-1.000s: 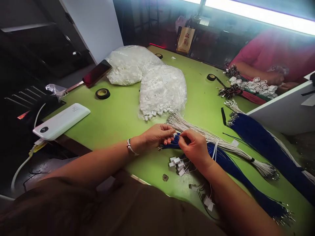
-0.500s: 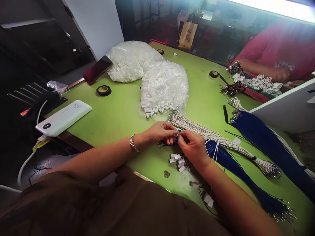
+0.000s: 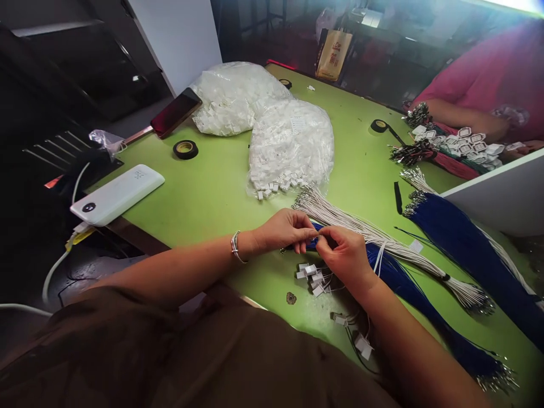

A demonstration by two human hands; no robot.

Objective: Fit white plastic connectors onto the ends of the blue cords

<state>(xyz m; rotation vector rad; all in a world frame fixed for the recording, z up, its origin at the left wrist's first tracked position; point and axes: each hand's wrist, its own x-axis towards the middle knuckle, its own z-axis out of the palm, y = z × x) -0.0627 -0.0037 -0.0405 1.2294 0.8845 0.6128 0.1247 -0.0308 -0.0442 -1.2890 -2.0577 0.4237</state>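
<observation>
Taking the spot where the fingertips meet as the dial's centre, the left hand (image 3: 293, 230) and right hand (image 3: 346, 255) both close in a narrow thumb-and-finger pinch, tips almost touching, seemingly on one small piece (image 3: 317, 237); it is too small to tell what it is, or whether it is joined to a wire. Just beside them at 6 o'clock lies a little pile of white connectors (image 3: 314, 277) with leads running out of them, and between 5 and 6 a few wired ends (image 3: 363, 345); these look like the part that is done, and it is small. Far more appears left: the near bag (image 3: 293, 153) toward 12 and the far bag (image 3: 238, 102) toward 11 are both plump with loose white parts, blue wires (image 3: 408, 294) stretch from under the hands to 4 o'clock, white wires (image 3: 361, 224) lie alongside, and a second blue bundle (image 3: 463, 243) rests at 3. By that balance, the work seems early on, with the present piece unfinished.
</observation>
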